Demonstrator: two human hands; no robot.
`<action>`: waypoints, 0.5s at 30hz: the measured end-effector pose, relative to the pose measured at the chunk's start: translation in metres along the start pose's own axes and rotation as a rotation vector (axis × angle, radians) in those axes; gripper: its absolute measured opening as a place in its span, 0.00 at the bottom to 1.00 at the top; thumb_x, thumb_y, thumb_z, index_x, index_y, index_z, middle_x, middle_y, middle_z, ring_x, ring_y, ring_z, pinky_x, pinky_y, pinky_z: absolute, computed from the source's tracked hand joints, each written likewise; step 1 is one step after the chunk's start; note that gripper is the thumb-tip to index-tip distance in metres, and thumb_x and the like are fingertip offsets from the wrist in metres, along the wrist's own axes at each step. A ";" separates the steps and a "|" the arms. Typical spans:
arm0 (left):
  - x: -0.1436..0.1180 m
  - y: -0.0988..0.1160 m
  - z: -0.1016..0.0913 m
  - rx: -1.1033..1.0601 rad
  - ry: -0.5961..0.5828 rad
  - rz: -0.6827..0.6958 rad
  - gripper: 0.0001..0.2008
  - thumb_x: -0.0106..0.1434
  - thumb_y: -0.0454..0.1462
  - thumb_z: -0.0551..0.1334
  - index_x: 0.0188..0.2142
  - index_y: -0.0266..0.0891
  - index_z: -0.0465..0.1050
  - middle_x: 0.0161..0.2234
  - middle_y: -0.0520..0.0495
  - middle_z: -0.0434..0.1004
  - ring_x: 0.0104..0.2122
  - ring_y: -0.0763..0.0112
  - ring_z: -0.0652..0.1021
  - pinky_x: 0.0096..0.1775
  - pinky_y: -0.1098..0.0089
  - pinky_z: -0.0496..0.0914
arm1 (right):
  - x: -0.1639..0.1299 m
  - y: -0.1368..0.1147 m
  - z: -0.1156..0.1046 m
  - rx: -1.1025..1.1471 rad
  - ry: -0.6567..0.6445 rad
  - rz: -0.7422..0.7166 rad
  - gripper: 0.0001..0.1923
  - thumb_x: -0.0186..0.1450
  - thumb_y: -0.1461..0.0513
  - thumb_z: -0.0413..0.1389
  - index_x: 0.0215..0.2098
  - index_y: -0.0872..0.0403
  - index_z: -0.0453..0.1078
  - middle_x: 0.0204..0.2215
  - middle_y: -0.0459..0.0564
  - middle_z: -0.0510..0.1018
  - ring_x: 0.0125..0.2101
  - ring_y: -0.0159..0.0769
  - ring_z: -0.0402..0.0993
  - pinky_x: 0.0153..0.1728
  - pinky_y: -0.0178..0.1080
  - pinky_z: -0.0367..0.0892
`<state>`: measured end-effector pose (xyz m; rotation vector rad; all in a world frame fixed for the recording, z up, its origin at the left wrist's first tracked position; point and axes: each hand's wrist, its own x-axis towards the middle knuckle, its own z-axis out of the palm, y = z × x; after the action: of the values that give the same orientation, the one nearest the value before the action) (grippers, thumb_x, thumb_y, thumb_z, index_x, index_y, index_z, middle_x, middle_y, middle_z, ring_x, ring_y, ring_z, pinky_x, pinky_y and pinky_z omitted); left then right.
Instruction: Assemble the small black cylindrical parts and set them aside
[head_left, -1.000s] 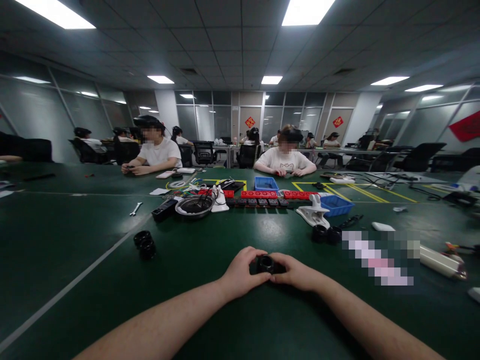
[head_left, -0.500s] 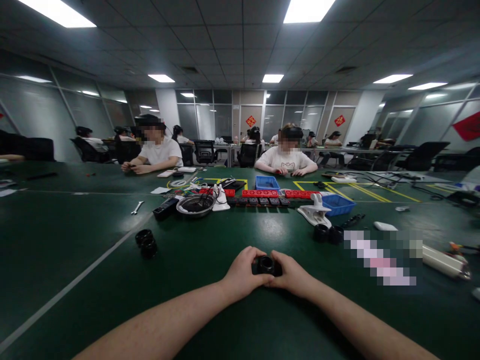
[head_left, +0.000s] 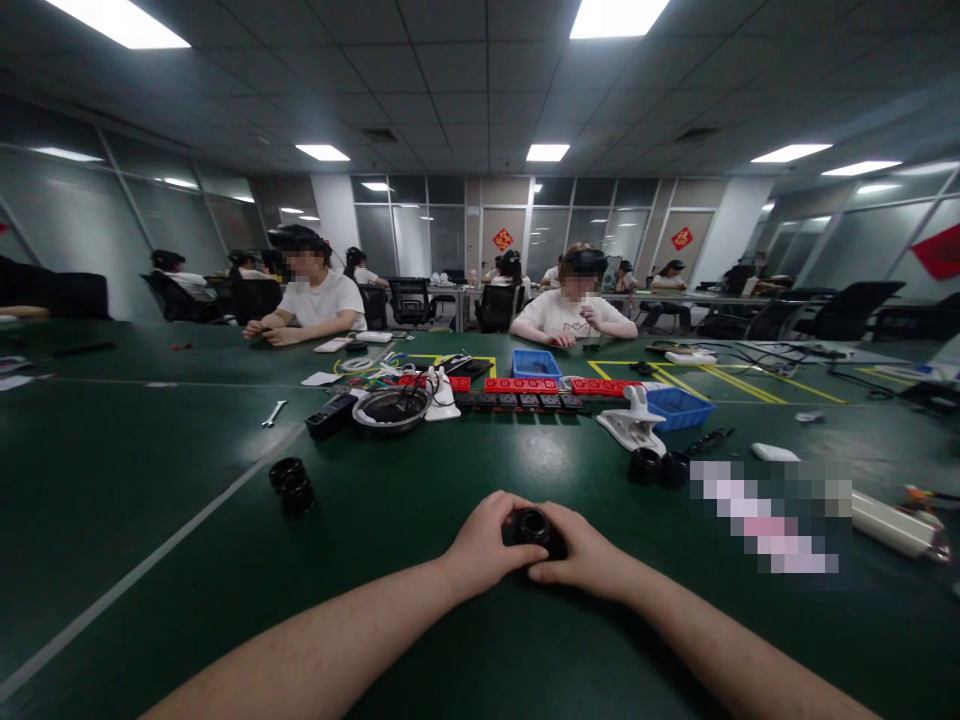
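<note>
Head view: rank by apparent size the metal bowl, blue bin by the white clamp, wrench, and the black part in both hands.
1. metal bowl
2. blue bin, slightly smaller
3. black part, held between left hand and right hand; partly hidden and nearest the camera, so this rank is unsure
4. wrench

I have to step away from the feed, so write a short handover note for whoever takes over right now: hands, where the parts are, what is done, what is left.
Left hand: closed around the left side of the small black ring part, just above the green table.
Right hand: grips the same part from the right; its round opening faces up.
Other parts: two black rings stacked at the left, two more black rings at the right by the white clamp.
Done: one part is in both hands.
Left: the four rings on the table lie untouched; whether the held part is fully joined cannot be told.
</note>
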<state>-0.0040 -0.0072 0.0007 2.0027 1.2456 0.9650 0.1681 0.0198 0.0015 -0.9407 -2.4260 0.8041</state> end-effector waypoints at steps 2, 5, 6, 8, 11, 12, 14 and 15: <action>0.000 0.000 -0.001 0.005 -0.023 0.010 0.19 0.45 0.42 0.65 0.38 0.40 0.66 0.35 0.50 0.65 0.34 0.68 0.68 0.34 0.71 0.62 | 0.000 0.003 -0.007 0.156 -0.100 -0.008 0.23 0.51 0.57 0.57 0.44 0.55 0.61 0.39 0.50 0.68 0.38 0.38 0.64 0.39 0.39 0.59; 0.001 0.000 -0.003 -0.001 -0.059 0.034 0.20 0.46 0.42 0.64 0.39 0.41 0.66 0.35 0.50 0.65 0.33 0.69 0.68 0.33 0.72 0.63 | 0.001 0.007 -0.015 0.281 -0.206 0.021 0.18 0.54 0.60 0.55 0.42 0.56 0.63 0.36 0.48 0.69 0.36 0.36 0.64 0.37 0.38 0.60; 0.001 0.000 -0.003 -0.007 -0.066 0.043 0.20 0.46 0.41 0.64 0.40 0.41 0.66 0.35 0.50 0.65 0.33 0.69 0.68 0.33 0.72 0.63 | 0.001 0.008 -0.016 0.291 -0.213 0.030 0.17 0.53 0.61 0.55 0.41 0.57 0.63 0.35 0.48 0.69 0.36 0.36 0.64 0.37 0.37 0.60; 0.001 0.001 -0.004 -0.019 -0.077 0.055 0.20 0.47 0.41 0.64 0.40 0.41 0.66 0.35 0.50 0.65 0.34 0.70 0.68 0.33 0.73 0.63 | 0.001 0.009 -0.016 0.298 -0.200 0.049 0.16 0.52 0.62 0.55 0.39 0.57 0.64 0.33 0.47 0.68 0.34 0.35 0.64 0.35 0.36 0.60; 0.000 0.001 -0.005 -0.024 -0.088 0.066 0.20 0.47 0.41 0.64 0.40 0.41 0.66 0.35 0.50 0.65 0.34 0.70 0.68 0.33 0.73 0.63 | 0.001 0.010 -0.013 0.324 -0.192 0.081 0.15 0.51 0.63 0.56 0.37 0.58 0.64 0.30 0.45 0.68 0.31 0.33 0.63 0.31 0.34 0.60; 0.000 0.001 -0.004 -0.021 -0.086 0.068 0.20 0.47 0.42 0.64 0.40 0.41 0.66 0.35 0.50 0.66 0.34 0.70 0.68 0.33 0.72 0.62 | 0.001 0.010 -0.012 0.329 -0.190 0.092 0.15 0.51 0.63 0.56 0.36 0.57 0.63 0.29 0.44 0.67 0.30 0.32 0.63 0.30 0.34 0.59; -0.001 0.001 -0.003 -0.013 -0.078 0.059 0.20 0.46 0.43 0.64 0.39 0.40 0.67 0.34 0.50 0.65 0.33 0.70 0.68 0.33 0.72 0.62 | 0.001 0.009 -0.010 0.317 -0.169 0.113 0.14 0.49 0.62 0.57 0.34 0.57 0.63 0.27 0.43 0.66 0.28 0.31 0.62 0.28 0.32 0.58; -0.001 0.000 -0.003 -0.009 -0.072 0.043 0.21 0.44 0.44 0.65 0.38 0.40 0.67 0.34 0.50 0.65 0.33 0.70 0.68 0.32 0.72 0.62 | 0.000 0.009 -0.009 0.299 -0.150 0.125 0.14 0.49 0.61 0.58 0.32 0.57 0.63 0.26 0.43 0.66 0.27 0.30 0.61 0.27 0.32 0.57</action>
<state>-0.0064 -0.0077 0.0022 2.0471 1.1620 0.9086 0.1771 0.0289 0.0025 -0.9489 -2.2965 1.2833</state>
